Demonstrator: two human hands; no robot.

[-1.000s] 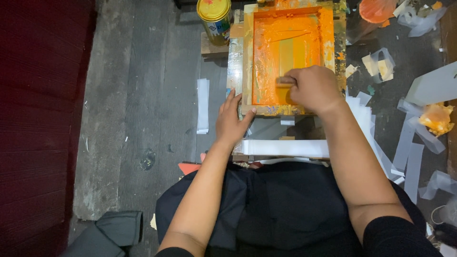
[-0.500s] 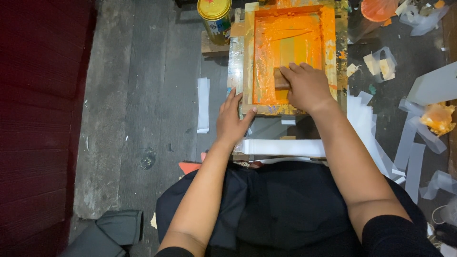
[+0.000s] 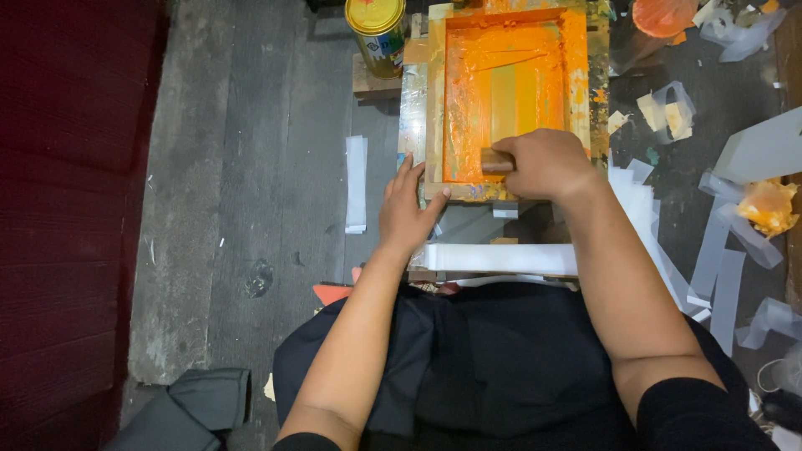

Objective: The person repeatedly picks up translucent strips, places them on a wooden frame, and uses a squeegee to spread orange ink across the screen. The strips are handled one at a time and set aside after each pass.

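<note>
Screen frame [image 3: 434,100], wooden, orange ink across its mesh, far centre on the grey floor. Right hand [image 3: 543,164] clamped on squeegee [image 3: 496,160] at the frame's near edge. Left hand [image 3: 407,209] open, fingers spread, pressing the frame's near-left corner. White strip [image 3: 501,258] just near of frame. Yellow can [image 3: 378,33] far left of frame. White paper scraps [image 3: 727,276] at right.

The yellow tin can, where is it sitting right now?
The yellow tin can stands at the top of the head view, just left of the orange printing frame's far corner.
</note>
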